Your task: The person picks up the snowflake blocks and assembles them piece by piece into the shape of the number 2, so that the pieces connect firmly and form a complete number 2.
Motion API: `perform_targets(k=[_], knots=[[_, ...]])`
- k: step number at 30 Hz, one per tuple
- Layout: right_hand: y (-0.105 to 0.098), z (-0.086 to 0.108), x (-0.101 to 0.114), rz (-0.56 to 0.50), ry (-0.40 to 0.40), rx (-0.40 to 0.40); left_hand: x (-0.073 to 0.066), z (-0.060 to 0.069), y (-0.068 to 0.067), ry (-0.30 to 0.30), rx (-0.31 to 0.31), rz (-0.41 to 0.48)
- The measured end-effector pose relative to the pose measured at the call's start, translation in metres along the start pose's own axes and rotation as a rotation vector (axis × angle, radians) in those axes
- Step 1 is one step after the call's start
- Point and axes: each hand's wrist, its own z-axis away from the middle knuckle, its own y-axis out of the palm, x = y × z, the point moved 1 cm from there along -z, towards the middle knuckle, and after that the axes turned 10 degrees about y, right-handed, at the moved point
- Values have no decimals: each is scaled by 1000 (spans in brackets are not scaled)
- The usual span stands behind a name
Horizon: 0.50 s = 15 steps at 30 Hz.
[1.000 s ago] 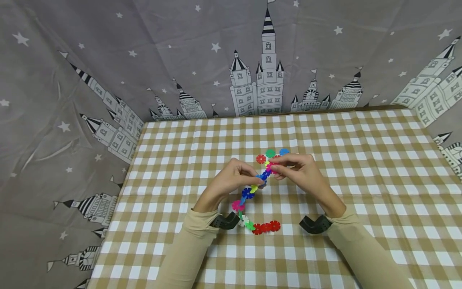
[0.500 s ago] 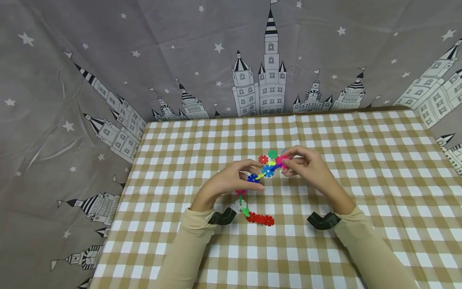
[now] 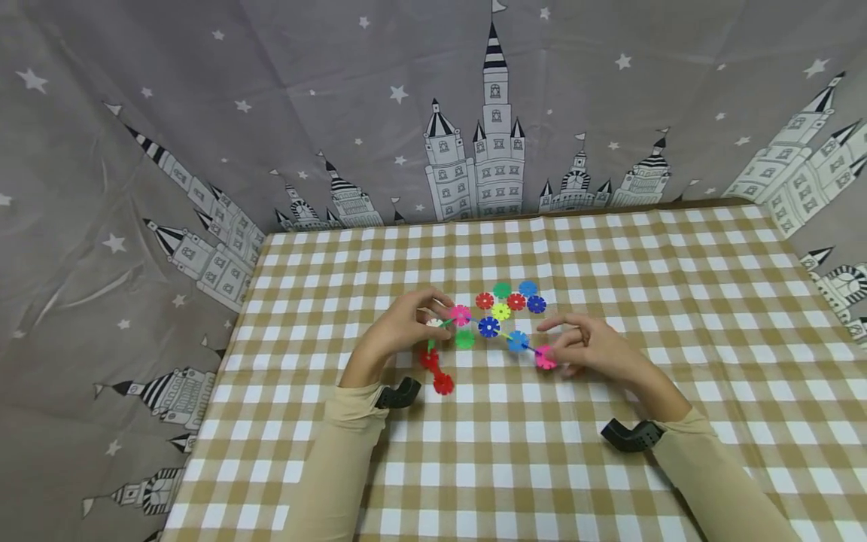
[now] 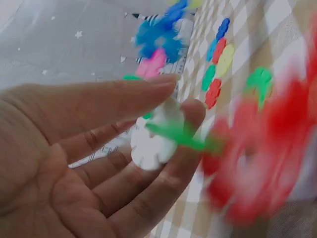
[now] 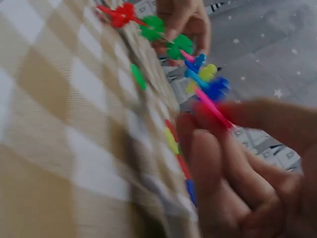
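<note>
A chain of interlocking plastic snowflake discs (image 3: 489,327) stretches between my two hands above the table. My left hand (image 3: 401,329) pinches a white disc (image 4: 148,151) between thumb and fingers. Below that hand dangles the chain's end of red discs (image 3: 443,384), joined by a green disc and blurred in the left wrist view. At the opposite end, my right hand (image 3: 594,351) pinches a pink disc (image 3: 546,357) by its edge. Another pink disc (image 3: 460,315), blue discs and a yellow one lie along the span between the hands.
Several loose discs lie on the checked tablecloth (image 3: 515,467) behind the chain, among them a yellow disc (image 3: 501,311) and a light blue disc (image 3: 527,288). A single green disc (image 3: 464,340) lies nearer. A grey castle-print curtain (image 3: 325,98) borders the table.
My left hand has shifted its hold from the middle of the chain to the white disc. The right hand has moved right and nearer, drawing the chain out sideways; the red end has swung left.
</note>
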Motion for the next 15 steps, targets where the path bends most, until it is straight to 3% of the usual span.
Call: perform_targets(k=[3,7,11,15], knots=[[12,-3,-5,99,37,202,2,-2,-2,38,6,-43],[28,-7,-5,133,75,364,2,-6,2,79,82,-108],[40,-12,-1,138,69,395,-3,-10,8,117,120,-143],[49,-21,2,106,49,322,-8,-16,15,150,171,-185]])
